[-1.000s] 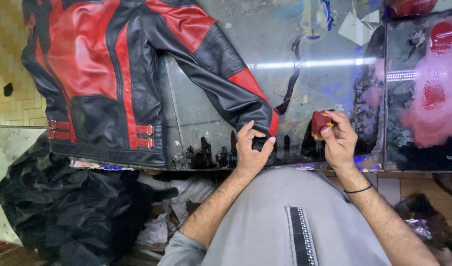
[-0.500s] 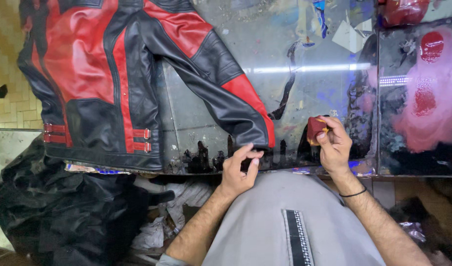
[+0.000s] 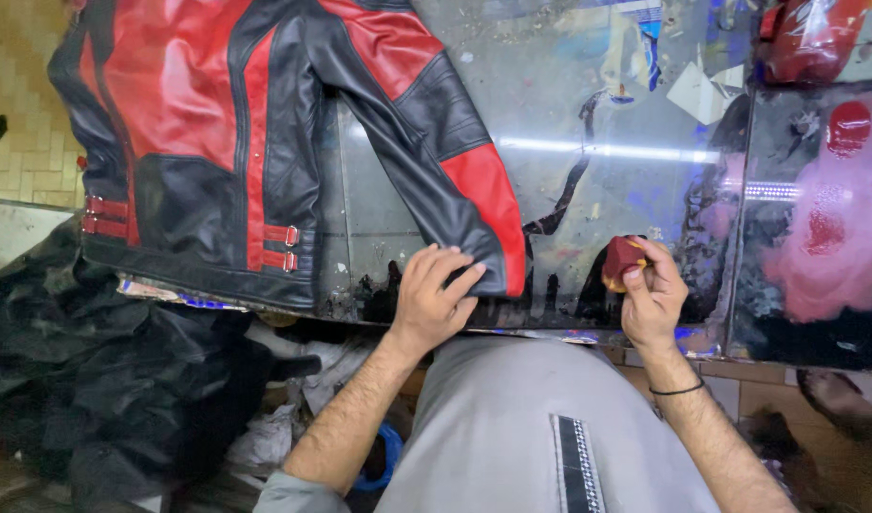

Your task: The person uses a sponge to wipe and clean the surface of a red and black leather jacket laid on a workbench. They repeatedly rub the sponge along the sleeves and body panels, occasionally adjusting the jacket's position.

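Leather, red and black, makes up the jacket (image 3: 265, 142) spread flat on the glass-topped counter (image 3: 607, 180), its sleeve running down to a red cuff (image 3: 493, 223) near the counter's front edge. The left hand (image 3: 434, 302) now lies on that cuff end, fingers (image 3: 455, 275) spread apart and pressing flat on the black edge of the sleeve; half a second ago the same hand was lower, at the counter's edge below the cuff, and a second ago it was on the cuff as well. The right hand (image 3: 652, 294) has stayed just beside the cuff, to its right, with its fingers curled tight around a small red-stained sponge (image 3: 622, 261) whose yellow underside shows at the bottom. The sponge rests near the glass, apart from the sleeve. The jacket itself has not shifted on the counter across the frames.

Paint smears in pink, red and black cover the right part of the counter (image 3: 825, 237), and a red glossy object (image 3: 802, 38) sits at its far right corner. No open container shows its contents. Below the counter's left end a heap of black material (image 3: 103, 380) lies on the floor, with crumpled pale scraps (image 3: 284, 427) beside it. A black band (image 3: 678, 389) circles the right wrist.
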